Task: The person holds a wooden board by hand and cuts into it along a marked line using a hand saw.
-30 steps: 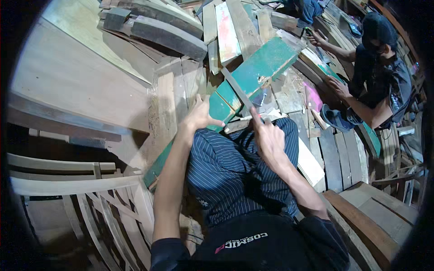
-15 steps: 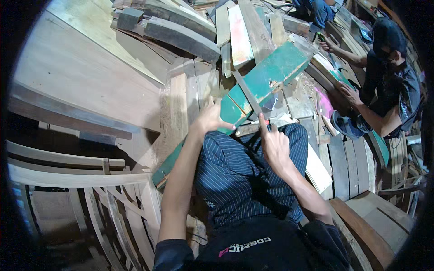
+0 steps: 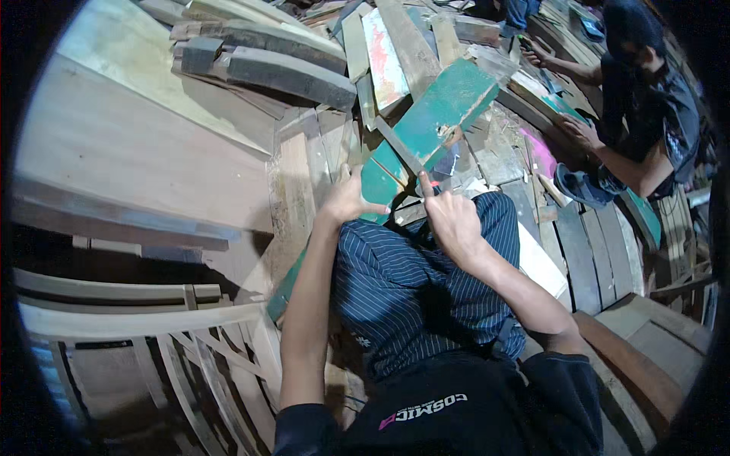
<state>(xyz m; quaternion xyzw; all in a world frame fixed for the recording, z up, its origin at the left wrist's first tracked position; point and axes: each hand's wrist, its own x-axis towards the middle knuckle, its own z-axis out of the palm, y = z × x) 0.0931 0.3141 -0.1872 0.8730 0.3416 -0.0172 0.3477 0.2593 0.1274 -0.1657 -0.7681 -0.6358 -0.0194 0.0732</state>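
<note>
A green-painted wooden board [image 3: 456,95] lies slanted across in front of my knees, with chipped paint and a narrow bare-wood groove across it. My left hand [image 3: 346,199] grips the board beside the groove, thumb on the painted face and fingers at its far edge. In my right hand [image 3: 454,220] is a hand tool with a long, narrow grey metal blade [image 3: 401,147] and a red and black handle. My index finger stretches along the tool. The blade lies across the board just right of the groove; whether it is a saw or a file I cannot tell.
Stacked curved timbers [image 3: 289,76] and loose planks [image 3: 386,61] lie beyond the board. Large pale panels [image 3: 137,144] stand at left, above a slatted wooden frame [image 3: 144,323]. Another person [image 3: 646,114] sits at right, a hand on another board. Wooden slats [image 3: 578,258] lie by my right knee.
My view has shifted slightly. My right hand and the blade have moved a little away from me across the board. My left hand keeps its hold beside the groove.
</note>
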